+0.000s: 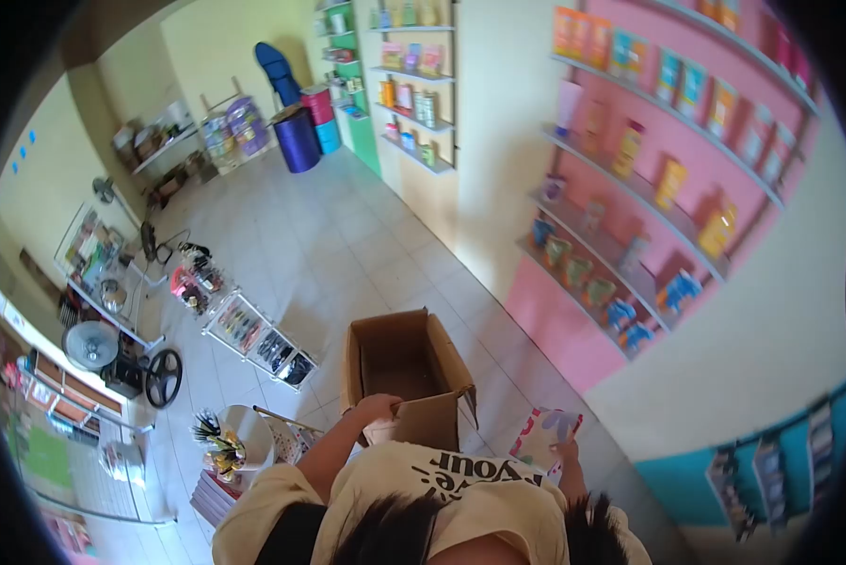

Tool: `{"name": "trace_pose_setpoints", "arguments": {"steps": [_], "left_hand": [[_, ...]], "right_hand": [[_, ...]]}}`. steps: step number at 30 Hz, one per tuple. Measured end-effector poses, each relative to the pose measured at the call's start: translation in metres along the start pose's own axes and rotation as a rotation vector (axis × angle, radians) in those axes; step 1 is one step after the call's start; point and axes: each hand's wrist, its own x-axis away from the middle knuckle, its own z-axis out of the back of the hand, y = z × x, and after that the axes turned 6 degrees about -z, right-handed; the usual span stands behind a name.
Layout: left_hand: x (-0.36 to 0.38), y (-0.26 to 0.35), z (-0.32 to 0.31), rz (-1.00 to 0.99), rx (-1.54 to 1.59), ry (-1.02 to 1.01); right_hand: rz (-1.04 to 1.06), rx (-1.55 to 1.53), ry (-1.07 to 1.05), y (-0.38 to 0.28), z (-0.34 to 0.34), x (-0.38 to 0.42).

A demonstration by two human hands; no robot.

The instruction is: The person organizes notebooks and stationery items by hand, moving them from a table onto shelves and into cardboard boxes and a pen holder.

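An open, empty-looking cardboard box (399, 353) stands in front of my body, its flaps folded outward. My left hand (378, 408) is on the box's near left edge, its fingers wrapped over the cardboard. Off to the right of the box, my right hand (566, 449) holds the edge of a flat white packet (539, 435) with a pink and red pattern. The packet is apart from the box. My shirt hides the lower part of the box.
Pink wall shelves (649, 193) with bottles and tubes line the right. A white display rack (258, 339) stands left of the box, near a pot with a plant (225, 443). A fan (90, 346) and a purple drum (296, 139) are farther off.
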Motion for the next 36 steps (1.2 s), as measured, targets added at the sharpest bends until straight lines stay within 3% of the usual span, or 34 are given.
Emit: {"name": "trace_pose_setpoints", "arguments": {"steps": [1, 4, 11, 17, 22, 25, 29, 32, 36], "left_hand": [[-0.005, 0.003, 0.023, 0.017, -0.014, 0.036], [-0.029, -0.022, 0.086, 0.031, -0.007, 0.141], [-0.107, -0.106, 0.154, 0.124, -0.040, 0.333], [-0.164, -0.168, 0.231, 0.172, -0.029, 0.420], [-0.184, -0.220, 0.305, 0.261, -0.029, 0.393], [-0.202, -0.267, 0.337, 0.236, 0.032, 0.515], [-0.228, -0.332, 0.402, 0.365, 0.013, 0.490], [-0.245, -0.402, 0.452, 0.387, 0.035, 0.536], [-0.243, -0.481, 0.528, 0.448, 0.053, 0.534]], "right_hand": [[0.088, -0.072, 0.033, -0.031, 0.005, 0.013], [0.041, -0.113, 0.020, -0.078, 0.002, 0.013], [-0.021, 0.386, -0.255, -0.218, -0.040, -0.072], [0.091, 0.615, -0.365, -0.396, -0.099, -0.187], [0.417, 0.572, -0.335, -0.609, -0.187, -0.264], [0.599, 0.403, -0.263, -0.771, -0.258, -0.287], [0.791, 0.078, -0.190, -0.972, -0.340, -0.285], [0.946, -0.072, -0.137, -1.059, -0.378, -0.263], [0.486, 0.238, -0.483, -1.107, -0.401, -0.242]]}}
